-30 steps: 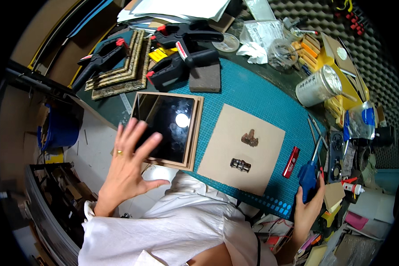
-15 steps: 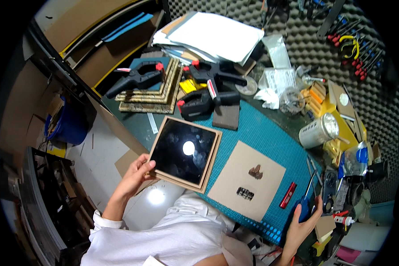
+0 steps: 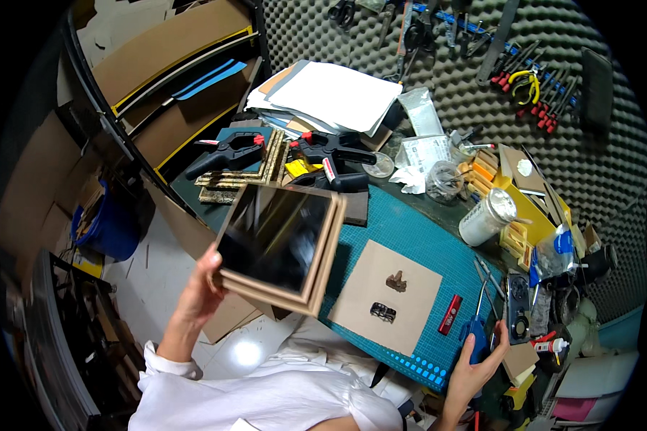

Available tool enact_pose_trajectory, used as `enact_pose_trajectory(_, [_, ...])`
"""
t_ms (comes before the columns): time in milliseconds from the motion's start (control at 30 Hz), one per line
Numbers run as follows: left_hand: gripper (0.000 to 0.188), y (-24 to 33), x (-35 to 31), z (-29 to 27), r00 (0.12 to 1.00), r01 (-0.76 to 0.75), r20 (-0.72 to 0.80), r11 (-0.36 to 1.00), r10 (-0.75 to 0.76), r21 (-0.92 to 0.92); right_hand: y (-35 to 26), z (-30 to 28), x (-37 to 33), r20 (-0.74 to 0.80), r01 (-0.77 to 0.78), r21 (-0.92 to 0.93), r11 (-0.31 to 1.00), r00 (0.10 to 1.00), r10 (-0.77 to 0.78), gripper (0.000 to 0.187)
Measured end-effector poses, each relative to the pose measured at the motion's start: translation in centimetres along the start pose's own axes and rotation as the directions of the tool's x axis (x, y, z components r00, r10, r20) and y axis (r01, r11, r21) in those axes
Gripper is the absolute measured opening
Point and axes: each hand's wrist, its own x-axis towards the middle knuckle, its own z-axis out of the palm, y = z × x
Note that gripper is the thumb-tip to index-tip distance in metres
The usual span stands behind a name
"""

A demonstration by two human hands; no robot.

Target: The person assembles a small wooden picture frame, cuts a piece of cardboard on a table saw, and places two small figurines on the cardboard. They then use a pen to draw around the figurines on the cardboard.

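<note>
My left hand (image 3: 200,293) grips the lower left corner of a square wooden frame (image 3: 310,293) with a stepped edge. A glossy dark panel (image 3: 274,233) fills the frame and reflects light. The frame is tilted and held up above the left side of the cutting mat. My right hand (image 3: 476,368) is at the mat's right edge, its thumb and fingers curved round a blue-handled tool (image 3: 473,332) whose kind I cannot make out. Between the hands a beige card (image 3: 359,287) carries a brown jagged piece (image 3: 396,281) and a dark glossy piece (image 3: 382,312).
A teal cutting mat (image 3: 392,219) covers the bench, with a red stick-like object (image 3: 450,314) on it. Black clamps (image 3: 230,156) rest on stacked frame mouldings (image 3: 274,159). Paper sheets (image 3: 331,93), a jar (image 3: 487,217) and a blue bin (image 3: 108,223) stand around.
My left hand has raised and tilted the frame, and the bright reflection on its panel has changed to streaks. My right hand stays at the blue-handled tool. The whole view has shifted slightly.
</note>
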Motion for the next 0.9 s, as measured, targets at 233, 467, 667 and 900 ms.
enact_pose_trajectory(233, [0.042, 7.0, 11.2, 12.0, 0.944, -0.260, 0.146, 0.939, 0.296, -0.225, -0.9, 1.1, 0.0, -0.031, 0.112, 0.087, 0.990, 0.994, -0.109, 0.053])
enact_pose_trajectory(467, [0.031, 6.7, 34.5, 17.7, 0.937, -0.349, -0.047, 0.910, 0.347, -0.225, -0.3, 2.0, -0.4, -0.044, 0.085, 0.137, 0.987, 0.996, -0.079, 0.052])
enact_pose_trajectory(667, [0.032, 6.8, 45.1, 14.9, 0.959, -0.278, -0.140, 0.923, 0.248, -0.266, 0.6, 2.7, -1.1, -0.029, 0.009, 0.146, 0.989, 1.000, -0.005, 0.052])
enact_pose_trajectory(900, [0.052, 6.9, 42.9, 16.5, 0.976, -0.082, -0.170, 0.948, 0.139, 0.306, 0.6, 3.8, -1.0, 0.022, -0.022, 0.100, 0.995, 1.000, 0.020, 0.052])
